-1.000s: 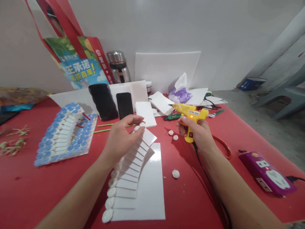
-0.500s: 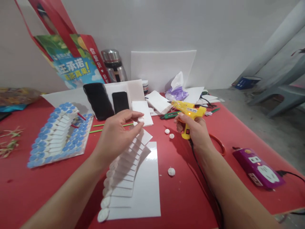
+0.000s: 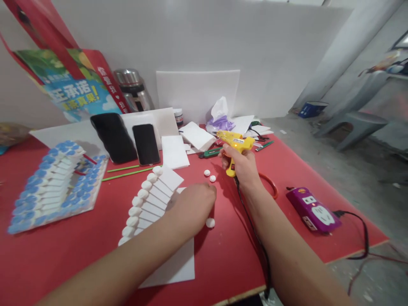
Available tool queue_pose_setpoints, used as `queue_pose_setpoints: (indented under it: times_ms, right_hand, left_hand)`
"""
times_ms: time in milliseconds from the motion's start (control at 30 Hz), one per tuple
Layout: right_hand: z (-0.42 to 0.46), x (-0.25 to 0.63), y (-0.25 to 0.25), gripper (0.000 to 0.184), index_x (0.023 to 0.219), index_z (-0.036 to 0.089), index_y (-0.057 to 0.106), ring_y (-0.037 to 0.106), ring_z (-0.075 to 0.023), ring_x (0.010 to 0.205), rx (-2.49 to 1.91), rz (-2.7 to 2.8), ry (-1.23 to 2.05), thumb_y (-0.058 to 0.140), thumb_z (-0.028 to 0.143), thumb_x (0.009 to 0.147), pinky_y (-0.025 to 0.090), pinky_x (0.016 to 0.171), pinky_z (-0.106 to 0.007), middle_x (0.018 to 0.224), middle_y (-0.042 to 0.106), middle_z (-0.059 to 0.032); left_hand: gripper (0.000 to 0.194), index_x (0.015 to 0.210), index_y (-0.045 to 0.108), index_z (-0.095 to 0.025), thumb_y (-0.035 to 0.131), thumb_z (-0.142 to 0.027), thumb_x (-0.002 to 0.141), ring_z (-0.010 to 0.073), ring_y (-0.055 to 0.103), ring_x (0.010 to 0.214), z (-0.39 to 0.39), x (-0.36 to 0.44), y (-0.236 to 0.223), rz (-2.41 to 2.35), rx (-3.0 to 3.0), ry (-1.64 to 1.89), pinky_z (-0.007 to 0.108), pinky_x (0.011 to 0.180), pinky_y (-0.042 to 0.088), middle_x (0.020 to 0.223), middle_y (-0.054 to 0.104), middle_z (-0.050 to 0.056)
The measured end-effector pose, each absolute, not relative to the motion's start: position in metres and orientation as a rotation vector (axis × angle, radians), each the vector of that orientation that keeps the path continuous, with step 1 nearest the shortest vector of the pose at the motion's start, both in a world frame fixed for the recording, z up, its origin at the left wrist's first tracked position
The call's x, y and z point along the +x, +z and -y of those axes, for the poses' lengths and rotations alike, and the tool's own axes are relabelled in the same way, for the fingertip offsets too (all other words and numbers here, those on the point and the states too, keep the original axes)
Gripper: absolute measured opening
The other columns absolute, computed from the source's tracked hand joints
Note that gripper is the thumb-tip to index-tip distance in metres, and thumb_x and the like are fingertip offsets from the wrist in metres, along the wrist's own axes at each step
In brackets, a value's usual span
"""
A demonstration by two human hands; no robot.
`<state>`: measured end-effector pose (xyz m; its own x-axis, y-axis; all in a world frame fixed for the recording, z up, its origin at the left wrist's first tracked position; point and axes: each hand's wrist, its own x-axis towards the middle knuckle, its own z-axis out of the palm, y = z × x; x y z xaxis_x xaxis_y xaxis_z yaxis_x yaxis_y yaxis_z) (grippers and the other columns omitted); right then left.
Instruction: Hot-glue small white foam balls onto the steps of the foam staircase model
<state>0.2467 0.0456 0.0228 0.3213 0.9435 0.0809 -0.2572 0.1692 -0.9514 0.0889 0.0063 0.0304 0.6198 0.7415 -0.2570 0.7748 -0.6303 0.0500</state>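
Note:
A yellow hot glue gun (image 3: 237,143) is gripped in my right hand (image 3: 245,165), nozzle pointing left and its orange light lit. My left hand (image 3: 193,206) hangs over the red table, back toward me, beside a loose white disc (image 3: 210,222); its fingers are mostly hidden. Under that forearm stands a white model staircase (image 3: 156,199) on a white board (image 3: 178,265). Round white discs (image 3: 138,201) line its left edge up to the top step. Two more loose discs (image 3: 210,175) lie between my hands.
A blue-and-white staircase model (image 3: 57,187) stands at left, near two green sticks (image 3: 132,172) and two leaning phones (image 3: 145,143). A green utility knife (image 3: 210,152) and white sheets (image 3: 174,152) lie behind. A purple power strip (image 3: 314,210) sits at right; the gun's cable (image 3: 251,229) trails forward.
My left hand has left the staircase's top and moved right and toward me. The disc it held now sits at the top step. My right hand still holds the glue gun; the view has shifted right.

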Motion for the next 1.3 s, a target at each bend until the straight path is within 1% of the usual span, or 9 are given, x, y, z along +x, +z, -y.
queue_pose_setpoints:
  times_ms: [67,167,367,600,767,1000,1133,1233,1300]
  right_hand:
    - [-0.046,0.247,0.024,0.024,0.07,0.018,0.069,0.049,-0.0082,0.046,-1.043,0.826,1.011,0.079,0.04,0.073,0.039,0.044,-0.025,0.066,0.067,0.0001]
    - [-0.047,0.248,0.026,0.025,0.068,0.019,0.068,0.049,-0.0084,0.044,-1.038,0.817,1.01,0.079,0.041,0.072,0.039,0.043,-0.025,0.063,0.067,0.0004]
    - [-0.046,0.248,0.026,0.026,0.066,0.019,0.067,0.048,-0.009,0.045,-1.032,0.827,1.001,0.078,0.042,0.073,0.038,0.044,-0.025,0.056,0.062,0.0016]
    - [-0.047,0.25,0.023,0.026,0.068,0.017,0.069,0.05,-0.0089,0.046,-1.041,0.795,0.991,0.079,0.041,0.071,0.038,0.044,-0.024,0.06,0.066,-0.0002]
    - [-0.048,0.25,0.022,0.028,0.068,0.017,0.068,0.05,-0.0084,0.045,-1.018,0.788,1.0,0.08,0.042,0.07,0.039,0.044,-0.024,0.061,0.067,-0.0003]
    - [-0.046,0.25,0.023,0.029,0.068,0.018,0.068,0.05,-0.0091,0.045,-1.061,0.806,0.996,0.08,0.044,0.07,0.038,0.044,-0.024,0.057,0.064,0.0005]
    - [-0.043,0.249,0.026,0.026,0.067,0.018,0.069,0.05,-0.0088,0.045,-1.028,0.835,0.995,0.078,0.041,0.074,0.039,0.045,-0.024,0.06,0.065,0.0004]
    - [-0.039,0.244,0.028,0.026,0.073,0.017,0.071,0.052,-0.0089,0.048,-0.935,0.831,1.044,0.08,0.042,0.075,0.042,0.046,-0.024,0.069,0.07,-0.0013]
    - [-0.035,0.237,0.028,0.028,0.078,0.017,0.073,0.055,-0.0098,0.052,-0.904,0.842,1.106,0.081,0.044,0.076,0.044,0.047,-0.024,0.075,0.072,-0.0029]
  left_hand:
    - [0.007,0.09,0.071,-0.013,0.066,-0.017,0.09,0.027,0.073,0.078,-0.011,0.088,0.03,-1.287,2.67,-0.308,0.032,0.062,0.049,0.095,0.074,0.014]
    - [0.018,0.094,0.071,-0.012,0.056,-0.021,0.098,0.0291,0.075,0.082,-0.014,0.09,0.036,-1.303,2.672,-0.271,0.034,0.064,0.05,0.096,0.074,0.016]
    - [0.031,0.11,0.07,-0.009,0.068,-0.004,0.08,0.0342,0.074,0.098,-0.044,0.111,0.064,-1.356,2.726,-0.218,0.036,0.077,0.054,0.114,0.072,0.021]
    - [0.022,0.09,0.077,-0.017,0.066,-0.002,0.079,0.0277,0.076,0.088,-0.068,0.129,0.066,-1.299,2.696,-0.331,0.03,0.076,0.055,0.093,0.079,0.011]
    - [0.026,0.099,0.078,-0.018,0.065,-0.004,0.081,0.0305,0.076,0.098,-0.066,0.125,0.06,-1.283,2.68,-0.295,0.032,0.078,0.055,0.107,0.079,0.014]
    - [0.015,0.086,0.076,-0.015,0.065,-0.006,0.082,0.033,0.075,0.102,-0.065,0.125,0.059,-1.257,2.678,-0.12,0.038,0.084,0.057,0.104,0.078,0.018]
    - [0.015,0.098,0.076,-0.02,0.064,-0.022,0.089,0.0261,0.076,0.098,-0.05,0.086,0.085,-1.104,2.444,0.405,0.037,0.088,0.059,0.102,0.079,0.009]
    - [0.023,0.1,0.079,-0.023,0.077,-0.039,0.084,0.0261,0.079,0.085,-0.031,0.031,0.102,-1.002,1.771,0.697,0.039,0.078,0.065,0.093,0.082,0.008]
    - [0.021,0.095,0.082,-0.023,0.085,-0.036,0.078,0.0247,0.08,0.078,-0.021,-0.005,0.103,-1.01,1.459,0.828,0.037,0.073,0.068,0.097,0.083,0.009]
